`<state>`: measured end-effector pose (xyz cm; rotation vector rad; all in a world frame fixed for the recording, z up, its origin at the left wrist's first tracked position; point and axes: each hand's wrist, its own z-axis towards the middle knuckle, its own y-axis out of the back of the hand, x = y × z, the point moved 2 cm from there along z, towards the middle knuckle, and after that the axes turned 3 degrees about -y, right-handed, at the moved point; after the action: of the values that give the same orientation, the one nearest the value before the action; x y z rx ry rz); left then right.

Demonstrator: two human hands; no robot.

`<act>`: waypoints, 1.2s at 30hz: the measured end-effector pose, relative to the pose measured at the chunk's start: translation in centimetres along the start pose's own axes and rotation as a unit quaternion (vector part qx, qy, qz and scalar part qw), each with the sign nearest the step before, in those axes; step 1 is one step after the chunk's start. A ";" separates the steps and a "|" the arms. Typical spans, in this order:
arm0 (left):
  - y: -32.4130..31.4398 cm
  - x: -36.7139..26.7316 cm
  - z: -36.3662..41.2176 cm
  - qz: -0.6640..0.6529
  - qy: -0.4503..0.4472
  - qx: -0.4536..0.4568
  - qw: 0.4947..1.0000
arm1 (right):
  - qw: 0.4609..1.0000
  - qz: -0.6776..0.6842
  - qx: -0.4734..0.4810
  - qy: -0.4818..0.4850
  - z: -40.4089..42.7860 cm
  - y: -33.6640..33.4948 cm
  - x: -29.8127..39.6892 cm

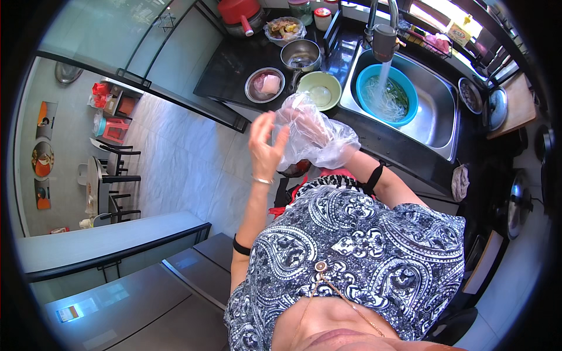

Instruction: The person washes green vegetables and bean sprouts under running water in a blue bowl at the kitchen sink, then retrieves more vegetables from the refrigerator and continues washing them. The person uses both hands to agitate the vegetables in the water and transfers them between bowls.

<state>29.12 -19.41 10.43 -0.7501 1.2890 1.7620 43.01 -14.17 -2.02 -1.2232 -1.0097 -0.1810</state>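
My left hand [265,139] is raised with its fingers apart, right beside a clear plastic bag [303,145], and nothing shows in its grasp. My right hand [312,126] is inside that bag, which covers it to the wrist in loose folds. The plastic blurs its fingers, so their grip is unclear. Just beyond the bag, a pale green bowl [327,90] stands on the dark counter [228,72]. In the steel sink [432,112], water from the faucet [384,41] runs into a teal basin [361,94] holding white shreds and green pieces.
A steel bowl with raw meat [267,84], a steel saucepan [300,55] and a plastic-lined bowl of scraps [284,30] stand left of the sink. Pot lids [497,107] and a wooden board [518,101] lean at the right. A glass sliding door [175,66] is at the left.
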 end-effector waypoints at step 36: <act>-0.8 7.9 0.4 -0.340 0.169 -0.009 0.925 | 0.973 -0.172 0.019 0.154 -0.4 0.8 -2.5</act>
<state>25.87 -16.85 3.66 -1.3655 1.0383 1.1072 42.28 -15.21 -4.35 -0.9414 -0.9382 -0.6013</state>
